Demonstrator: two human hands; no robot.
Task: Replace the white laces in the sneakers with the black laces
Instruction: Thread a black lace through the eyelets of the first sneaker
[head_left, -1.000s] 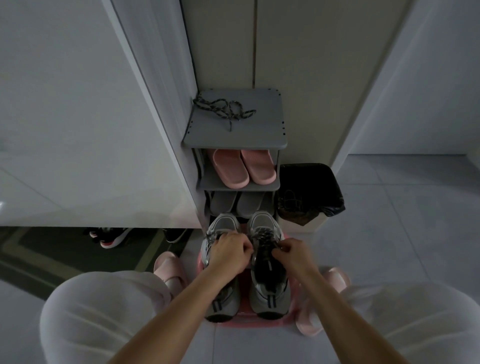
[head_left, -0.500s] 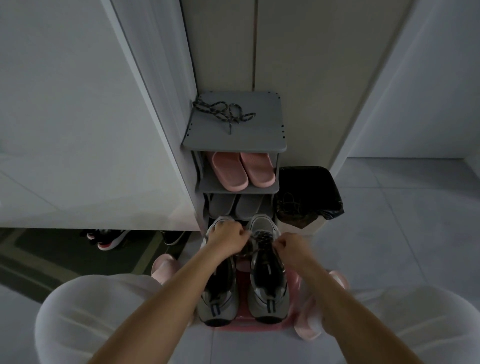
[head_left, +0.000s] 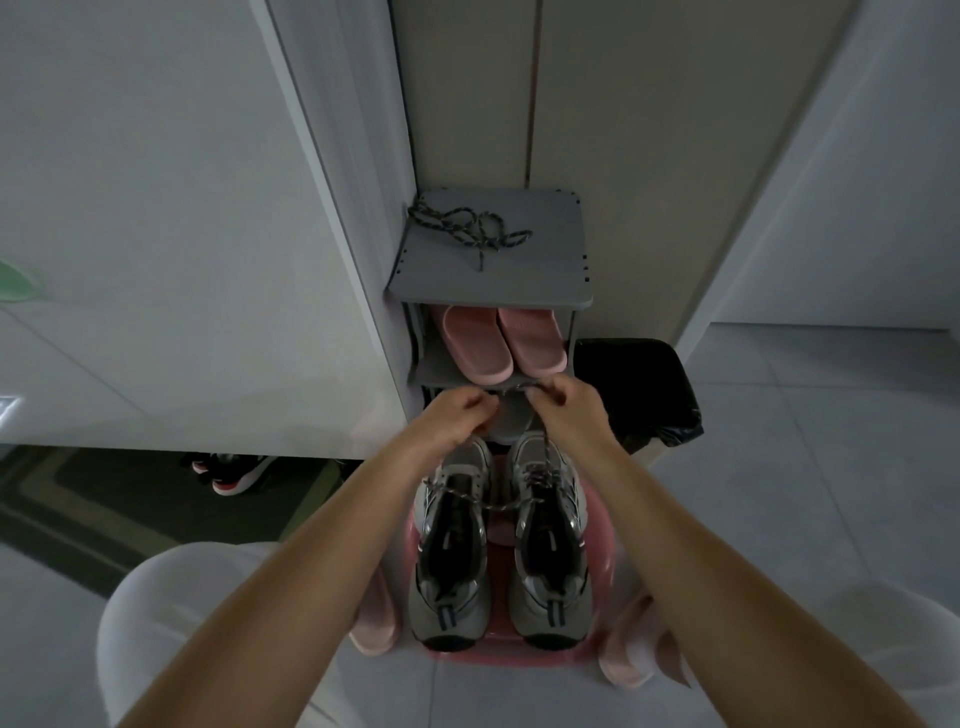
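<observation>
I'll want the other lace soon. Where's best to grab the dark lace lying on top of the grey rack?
Pinch the free end of the spare lace, coming from above and the front. It trails straight toward the front edge of the rack top, clear of the tangled loops, so it should probably pull out without knotting.

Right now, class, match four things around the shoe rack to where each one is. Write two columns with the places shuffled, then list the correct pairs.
Things:
1 loose lace
2 pink slippers
3 grey sneakers
4 black bin bag

Places:
A on the pink stool
B on the floor, right of the rack
C on the rack's top
D on the rack's second shelf

Pairs: 1-C, 2-D, 3-A, 4-B
</observation>
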